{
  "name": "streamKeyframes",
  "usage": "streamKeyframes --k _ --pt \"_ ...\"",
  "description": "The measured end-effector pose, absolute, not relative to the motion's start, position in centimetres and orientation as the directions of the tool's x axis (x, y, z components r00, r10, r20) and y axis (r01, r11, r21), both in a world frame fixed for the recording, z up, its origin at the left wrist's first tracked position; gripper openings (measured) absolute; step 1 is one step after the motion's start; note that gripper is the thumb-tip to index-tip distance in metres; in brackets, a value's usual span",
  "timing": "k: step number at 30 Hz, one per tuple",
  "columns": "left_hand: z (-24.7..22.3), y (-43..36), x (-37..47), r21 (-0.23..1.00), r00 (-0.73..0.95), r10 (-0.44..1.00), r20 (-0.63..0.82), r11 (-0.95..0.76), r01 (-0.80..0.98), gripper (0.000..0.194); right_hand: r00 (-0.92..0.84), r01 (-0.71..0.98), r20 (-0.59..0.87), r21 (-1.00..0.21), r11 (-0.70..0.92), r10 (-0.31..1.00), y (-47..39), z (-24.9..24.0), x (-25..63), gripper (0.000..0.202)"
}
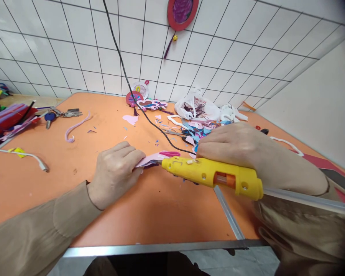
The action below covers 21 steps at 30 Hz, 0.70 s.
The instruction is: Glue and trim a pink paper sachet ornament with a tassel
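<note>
The pink paper piece (150, 158) was over the middle of the orange table (166, 218), pinched in your left hand (117, 168), with a bright pink loop (170, 153) at its far edge. Your right hand (230, 147) gripped the yellow glue gun (195, 170); its trigger was hidden. The nozzle (158, 162) met the paper near your left fingertips, so a slip or an oversized bead could have burned them if the tip was hot. A loose pinch might have let the thin paper buckle and smear glue. Farther out, the black cord (149, 120) ran past scissors (172, 132) and paper scraps (199, 130); a snag there could have jerked your aim. Behind the gun, the long glue stick (299, 198) might have caught your right sleeve (307, 226).
</note>
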<state>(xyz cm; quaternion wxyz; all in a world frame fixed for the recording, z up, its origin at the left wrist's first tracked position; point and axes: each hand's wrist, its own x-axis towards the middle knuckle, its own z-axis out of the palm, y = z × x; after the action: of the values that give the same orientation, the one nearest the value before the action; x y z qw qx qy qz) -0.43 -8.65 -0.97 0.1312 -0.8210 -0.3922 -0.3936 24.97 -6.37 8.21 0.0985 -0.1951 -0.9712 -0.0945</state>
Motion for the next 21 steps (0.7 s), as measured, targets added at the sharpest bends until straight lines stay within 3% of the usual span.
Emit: streamKeyframes --k 13,21 --pt "-1.08 -8.72 -0.43 0.124 0.371 0.575 0.730 -0.644 0.755 0.027 -0.900 0.415 0.236 0.214 0.884 0.365 -6.46 8.11 25.40 0.030" --pt "-1.08 -8.61 -0.34 0.091 0.383 0.509 0.771 -0.683 0.725 0.021 -0.913 0.385 0.250 0.263 0.885 0.323 -6.39 7.98 25.04 0.034"
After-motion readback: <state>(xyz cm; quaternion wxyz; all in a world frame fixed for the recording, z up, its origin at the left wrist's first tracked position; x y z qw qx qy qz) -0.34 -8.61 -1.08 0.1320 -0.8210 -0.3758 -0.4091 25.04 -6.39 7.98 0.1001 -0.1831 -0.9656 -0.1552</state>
